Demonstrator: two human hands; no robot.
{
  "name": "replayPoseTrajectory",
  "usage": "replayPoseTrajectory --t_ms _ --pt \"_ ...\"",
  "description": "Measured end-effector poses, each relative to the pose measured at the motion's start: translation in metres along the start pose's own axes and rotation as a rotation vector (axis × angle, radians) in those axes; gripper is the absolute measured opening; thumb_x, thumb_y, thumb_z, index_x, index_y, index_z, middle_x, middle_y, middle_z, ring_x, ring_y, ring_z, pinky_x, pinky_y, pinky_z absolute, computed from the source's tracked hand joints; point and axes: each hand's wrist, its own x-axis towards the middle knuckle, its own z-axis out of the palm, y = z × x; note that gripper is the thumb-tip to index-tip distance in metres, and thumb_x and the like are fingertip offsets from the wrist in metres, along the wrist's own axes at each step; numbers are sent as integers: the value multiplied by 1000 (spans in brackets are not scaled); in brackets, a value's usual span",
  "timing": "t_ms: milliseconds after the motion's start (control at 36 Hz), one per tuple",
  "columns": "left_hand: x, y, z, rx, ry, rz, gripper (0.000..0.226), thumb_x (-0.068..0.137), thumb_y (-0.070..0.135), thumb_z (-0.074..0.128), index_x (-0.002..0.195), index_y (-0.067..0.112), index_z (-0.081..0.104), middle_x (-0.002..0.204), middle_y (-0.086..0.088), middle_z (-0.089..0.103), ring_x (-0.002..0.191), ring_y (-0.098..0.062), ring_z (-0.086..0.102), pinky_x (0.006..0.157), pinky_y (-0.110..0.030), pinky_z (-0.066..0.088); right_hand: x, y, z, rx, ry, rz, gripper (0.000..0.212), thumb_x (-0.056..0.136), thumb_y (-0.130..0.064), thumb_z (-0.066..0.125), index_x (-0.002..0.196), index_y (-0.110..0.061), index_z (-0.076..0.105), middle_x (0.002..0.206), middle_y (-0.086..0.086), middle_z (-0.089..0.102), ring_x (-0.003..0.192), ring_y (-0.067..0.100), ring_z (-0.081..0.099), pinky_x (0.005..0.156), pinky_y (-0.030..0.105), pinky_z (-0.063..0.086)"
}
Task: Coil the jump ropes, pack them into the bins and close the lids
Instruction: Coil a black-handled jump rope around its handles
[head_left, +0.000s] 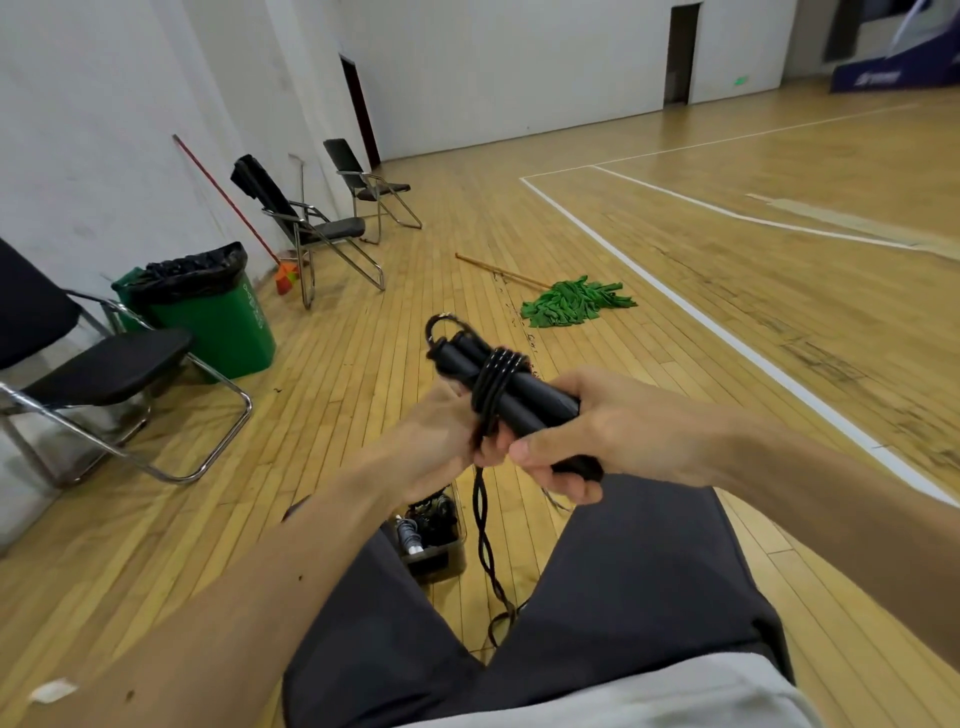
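You get even, bright light, soft shadow under the chair (109, 364), dull sheen on the floor (675, 353), wide-angle bending at your edges, left hand (441, 434) and right hand (592, 423) slightly blurred, jump rope (501, 384) losing detail.

The jump-rope handles (524, 400) look matt black, like foam or rubber. The cord (485, 540) is smooth black with a faint sheen. The floor (363, 389) is varnished wood planks, glossy but scuffed dull in patches. The chair (228, 415) has a shiny chromed metal tube frame and a matt black seat. The trash bin (228, 322) is smooth green plastic with a glossy black plastic liner (197, 267). The mop (571, 304) has green cloth strips on a wooden stick.
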Motion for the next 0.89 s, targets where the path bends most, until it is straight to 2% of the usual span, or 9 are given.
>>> replayPoseTrajectory --t_ms 83,139,306,472,583,639,778,833,889 --pt "-12 -1 10 51 -32 -42 35 107 32 40 89 7 56 59 0 49 49 -9 43 48 -20 37 3 0 -12 124 161 -1 10 94 -5 66 97 1 58 70 11 59 55 18 51 49 27 44" --pt "-17 -5 13 61 -18 -76 42 105 43 37 87 11 57 56 1 46 48 -12 40 49 -23 35 4 2 -22 144 226 26 14 94 -6 67 100 1 57 72 13 59 55 20 50 48 28 43" --pt "-21 2 17 188 -5 -50 39 107 35 36 81 10 51 53 3 35 45 -9 28 45 -21 25 8 22 -34 52 300 124 16 91 -7 71 100 4 63 76 13 66 58 19 54 50 28 45" --pt "-26 3 22 648 19 129 39 105 38 41 74 19 53 50 15 42 49 -3 38 53 -22 30 15 28 -38 2 296 214 15 88 -8 74 96 3 67 80 13 71 55 17 58 49 26 47" --pt "-33 16 17 846 -9 178 38 102 44 48 75 16 50 62 8 44 54 -7 38 55 -32 35 13 29 -38 -39 283 215 20 88 -9 75 98 5 66 81 13 72 57 17 58 53 29 46" --pt "-35 25 15 955 -18 174 35 101 43 49 76 20 49 64 7 49 55 -9 42 55 -31 37 13 28 -37 -61 283 202 19 88 -10 75 98 3 66 83 14 73 58 18 58 55 30 46" --pt "-35 44 10 1266 13 201 22 104 41 45 90 25 51 72 9 53 62 -8 51 54 -20 35 17 25 -33 -141 306 224 19 89 -13 75 101 0 66 83 14 75 60 20 59 54 30 47" --pt "-35 49 8 1355 -7 229 22 104 41 44 96 24 54 76 11 51 65 -7 49 57 -20 32 17 26 -31 -178 283 267 20 90 -14 74 103 -1 66 85 14 76 59 19 59 53 28 48" --pt "-34 52 6 1414 -46 237 24 104 40 46 103 20 58 84 9 53 72 -9 52 63 -22 36 17 26 -30 -207 244 320 17 91 -14 72 103 -3 66 83 13 76 57 18 59 53 28 49"
